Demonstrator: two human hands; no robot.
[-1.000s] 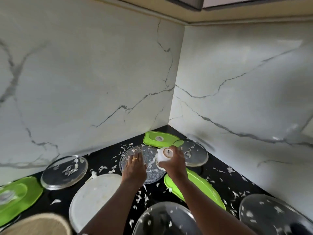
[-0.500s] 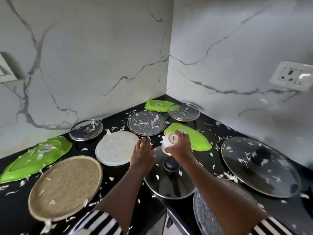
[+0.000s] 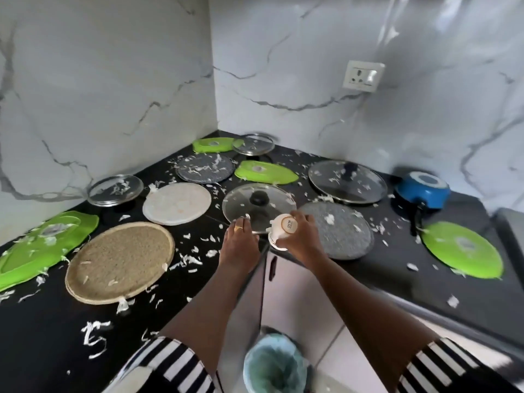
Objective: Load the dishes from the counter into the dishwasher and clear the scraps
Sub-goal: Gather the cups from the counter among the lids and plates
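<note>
Both hands are back at the front edge of the counter [image 3: 42, 336] now. The right hand [image 3: 302, 238] is wrapped round the white cup [image 3: 283, 231], the left hand [image 3: 239, 246] lies flat with fingers together, probably sweeping scraps [image 3: 192, 259] toward the bin [image 3: 276, 364].

Soft, cool daylight fills my kitchen corner, throwing pale glare across the marble wall [image 3: 425, 29] at upper right and dull sheen on the glass lid [image 3: 354, 191]. Shadows stay faint. The wide lens bows the counter [image 3: 42, 350] edges; my striped sleeves [image 3: 170, 361] smear at the bottom.
</note>
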